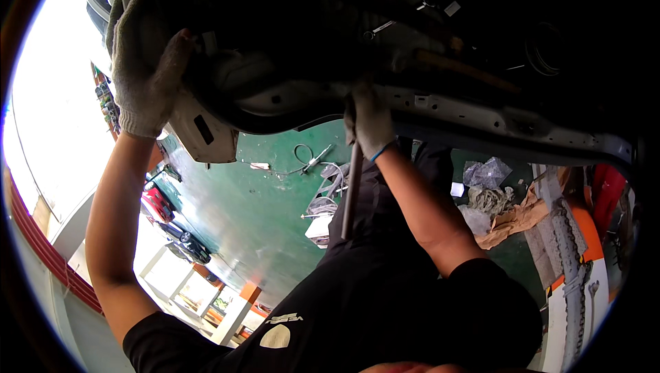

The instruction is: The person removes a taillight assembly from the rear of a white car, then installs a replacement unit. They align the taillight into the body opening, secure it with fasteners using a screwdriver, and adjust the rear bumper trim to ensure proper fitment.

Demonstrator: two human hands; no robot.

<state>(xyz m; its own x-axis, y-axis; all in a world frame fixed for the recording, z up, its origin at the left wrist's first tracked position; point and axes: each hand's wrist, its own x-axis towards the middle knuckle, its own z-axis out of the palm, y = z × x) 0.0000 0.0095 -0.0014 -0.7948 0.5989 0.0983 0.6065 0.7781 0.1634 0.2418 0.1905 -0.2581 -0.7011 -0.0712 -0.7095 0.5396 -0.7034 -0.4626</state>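
Observation:
My left hand (pixel 141 70), in a knitted work glove, lies against the edge of a dark vehicle body at the upper left. Its fingers are stretched upward and the thumb stands apart. A pale metal panel with a dark slot (pixel 203 129) hangs beside its wrist. My right hand (pixel 371 118), also gloved, is closed around a long grey bar (pixel 352 194) just below the body's metal flange (pixel 454 105). The bar points down toward my legs. Its upper end is hidden by the glove and the shadow, so I cannot tell whether it touches the flange.
A ring-ended wrench (pixel 379 30) lies in the dark area above. On the green floor (pixel 254 187) are a cabled tool (pixel 315 160), clear plastic wrap (pixel 487 172) and brown paper (pixel 515 218). An orange and white panel (pixel 588 235) stands at the right. Vehicles (pixel 184 241) appear at the left.

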